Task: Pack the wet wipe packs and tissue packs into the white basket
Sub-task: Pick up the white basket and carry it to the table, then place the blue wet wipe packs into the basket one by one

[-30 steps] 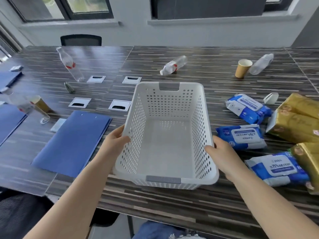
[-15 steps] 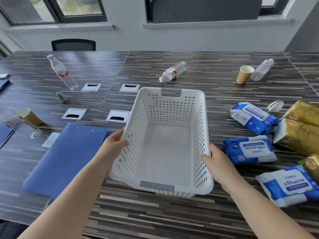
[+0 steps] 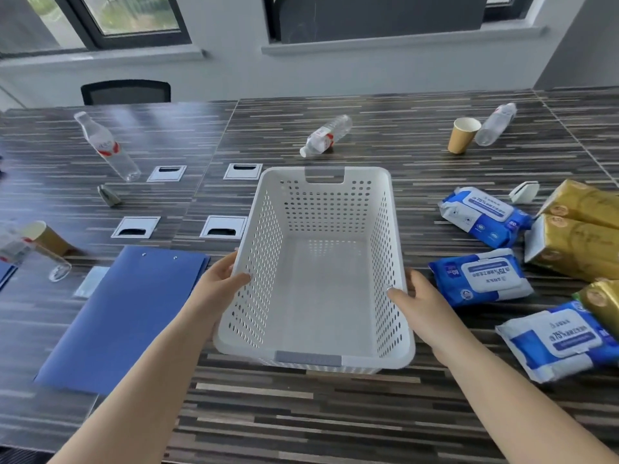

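The white perforated basket (image 3: 321, 182) stands empty in the middle of the table. My left hand (image 3: 219, 283) grips its left rim, thumb over the edge. My right hand (image 3: 418, 296) grips the right rim the same way. To the right lie three blue-and-white wet wipe packs: a far one (image 3: 482, 216), a middle one (image 3: 479, 276) and a near one (image 3: 559, 336). Gold tissue packs lie at the right edge: a far one (image 3: 582, 202), a middle one (image 3: 576, 249) and a near one (image 3: 603, 303), cut off by the frame.
A blue folder (image 3: 124, 309) lies left of the basket. Plastic bottles lie at the far left (image 3: 107, 147), far centre (image 3: 326, 133) and far right (image 3: 495, 123). Paper cups stand far right (image 3: 464, 135) and lie at the left edge (image 3: 47, 237). Cable ports (image 3: 222, 226) sit in the table.
Both hands have pushed the basket a little farther from the table's near edge. My view has shifted, so more table shows in front of the basket.
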Demonstrator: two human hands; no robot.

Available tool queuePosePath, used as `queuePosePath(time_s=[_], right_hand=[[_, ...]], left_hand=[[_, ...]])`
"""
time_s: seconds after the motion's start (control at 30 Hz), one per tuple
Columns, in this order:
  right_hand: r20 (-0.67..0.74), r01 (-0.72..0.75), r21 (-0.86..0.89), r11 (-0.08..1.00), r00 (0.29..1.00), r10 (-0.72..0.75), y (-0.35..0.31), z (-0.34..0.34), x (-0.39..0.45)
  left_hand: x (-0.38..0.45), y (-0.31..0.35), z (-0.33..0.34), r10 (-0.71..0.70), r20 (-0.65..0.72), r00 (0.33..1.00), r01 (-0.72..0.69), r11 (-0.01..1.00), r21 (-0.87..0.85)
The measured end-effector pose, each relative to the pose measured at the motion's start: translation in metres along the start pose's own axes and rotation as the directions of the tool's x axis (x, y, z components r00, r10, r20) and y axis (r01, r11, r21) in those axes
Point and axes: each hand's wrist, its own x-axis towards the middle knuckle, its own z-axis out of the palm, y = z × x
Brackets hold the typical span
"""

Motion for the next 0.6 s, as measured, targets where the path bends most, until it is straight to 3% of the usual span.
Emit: queuePosePath(time_s=[0.23,0.6], right_hand=[[-0.081,0.069,0.088,0.994,0.995,-0.062,0.007,-0.029,-0.008],[-0.062,0.078,0.172,0.982,0.996,-0.068,0.036,-0.122,0.0]], left_hand=[[-0.004,0.017,0.003,0.106,-0.234,0.966,-0.088,0.993,0.084],[-0.027,0.083,0.111,0.341,-0.269,0.901,-0.287,0.932,0.223]])
